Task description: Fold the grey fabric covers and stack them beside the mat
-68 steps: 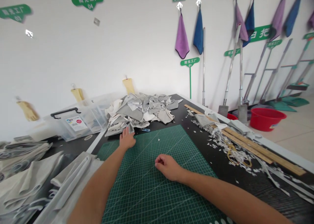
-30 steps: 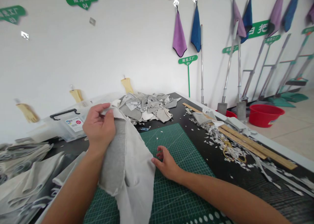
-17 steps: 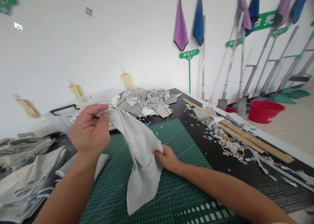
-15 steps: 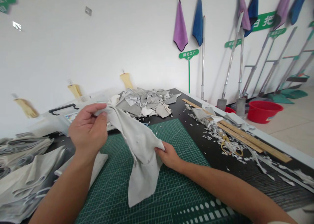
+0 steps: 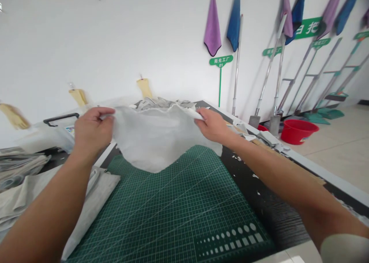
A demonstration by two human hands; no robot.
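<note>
A pale grey piece of cloth (image 5: pixel 155 140) is stretched between my two hands, its lower part billowing and a little blurred. My left hand (image 5: pixel 94 130) pinches one end of its upper edge. At the other end my right hand (image 5: pixel 211 124) has its fingers closed on the same edge. Beneath the cloth lies a green cutting mat (image 5: pixel 161 213) with a printed grid. Folded grey cloth (image 5: pixel 96 201) rests along the mat's left side, partly behind my left forearm.
Grey scraps (image 5: pixel 164 102) are heaped at the back, mostly hidden by the cloth. A clear plastic box (image 5: pixel 62 136) with a black handle stands back left, near stacked cloths (image 5: pixel 20 167). Wooden rulers (image 5: pixel 300 167) lie right, behind my forearm. A red basin (image 5: pixel 298 131) stands on the floor.
My right hand has moved up and away, level with my left. The cloth, which hung down twisted, is now spread wide between both hands. The view has shifted slightly.
</note>
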